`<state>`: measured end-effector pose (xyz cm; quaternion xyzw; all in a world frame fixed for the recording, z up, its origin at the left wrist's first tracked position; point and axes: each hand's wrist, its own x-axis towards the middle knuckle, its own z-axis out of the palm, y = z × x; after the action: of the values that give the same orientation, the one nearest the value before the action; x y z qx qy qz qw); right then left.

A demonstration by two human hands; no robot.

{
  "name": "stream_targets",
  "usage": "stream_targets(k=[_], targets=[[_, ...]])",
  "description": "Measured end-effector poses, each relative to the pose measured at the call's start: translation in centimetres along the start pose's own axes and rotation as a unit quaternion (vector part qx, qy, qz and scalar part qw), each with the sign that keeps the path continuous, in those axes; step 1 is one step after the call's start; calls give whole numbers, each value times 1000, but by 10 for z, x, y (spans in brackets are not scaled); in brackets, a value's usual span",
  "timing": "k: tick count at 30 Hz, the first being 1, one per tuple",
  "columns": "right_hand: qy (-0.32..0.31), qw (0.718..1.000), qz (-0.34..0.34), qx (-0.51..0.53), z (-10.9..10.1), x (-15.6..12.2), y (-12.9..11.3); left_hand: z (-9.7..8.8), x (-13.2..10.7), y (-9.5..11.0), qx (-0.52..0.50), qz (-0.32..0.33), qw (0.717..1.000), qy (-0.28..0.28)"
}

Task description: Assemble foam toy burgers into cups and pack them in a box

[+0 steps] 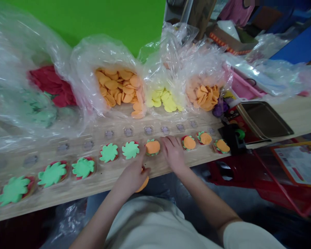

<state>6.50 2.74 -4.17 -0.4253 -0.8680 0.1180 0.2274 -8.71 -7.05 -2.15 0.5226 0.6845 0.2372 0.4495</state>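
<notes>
The left hand (131, 176) pinched an orange felt disc (143, 184) at the edge of the wooden table (106, 178), while the right hand (173, 154) lay with its fingers (169, 141) slightly spread, just beside a layered felt flower (152, 147) (orange circle on green, red beneath).

Orange felt discs (152, 147), green felt flowers (109, 153)

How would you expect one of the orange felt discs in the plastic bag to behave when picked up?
The orange felt discs look thin, so each is probably light and fairly floppy. Several curl and overlap in the clear plastic bag, suggesting they bend easily. Being flat, one seems unlikely to roll, though it may cling to its neighbours.
</notes>
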Motion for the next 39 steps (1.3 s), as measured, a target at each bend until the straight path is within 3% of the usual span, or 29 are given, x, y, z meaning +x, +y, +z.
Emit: stream_targets(k=[4,6,8,10,12,14,17,22,26,30,34,39], targets=[[-15,999,-23,-42,-3,-23,6,3,4,-1,-36,-8,999,17],[10,1000,-6,-9,-4,-30,2,-1,1,-1,-138,-30,989,50],[26,994,47,92,-5,-31,-10,-7,-2,1,-304,-66,944,109],[-21,962,95,256,-1,-29,-31,-12,-6,3,-460,-89,868,165],[-98,904,114,401,6,-23,-54,-15,-11,6,-547,-86,809,195],[-129,868,121,465,16,-16,-74,-16,-16,8,-577,-77,791,188],[-117,856,148,481,25,-5,-87,-19,-29,5,-568,-90,805,146],[-99,893,92,429,24,6,-81,-34,-50,-11,-500,-100,855,96],[-149,859,125,474,28,4,-81,-45,-55,-19,-482,-100,867,82],[-101,909,70,398,27,-1,-90,-52,-53,-23,-527,-123,840,43],[-110,948,-24,299,21,-6,-100,-54,-50,-30,-571,-131,809,50],[-86,963,10,256,25,-14,-111,-52,-50,-33,-653,-170,734,80]])
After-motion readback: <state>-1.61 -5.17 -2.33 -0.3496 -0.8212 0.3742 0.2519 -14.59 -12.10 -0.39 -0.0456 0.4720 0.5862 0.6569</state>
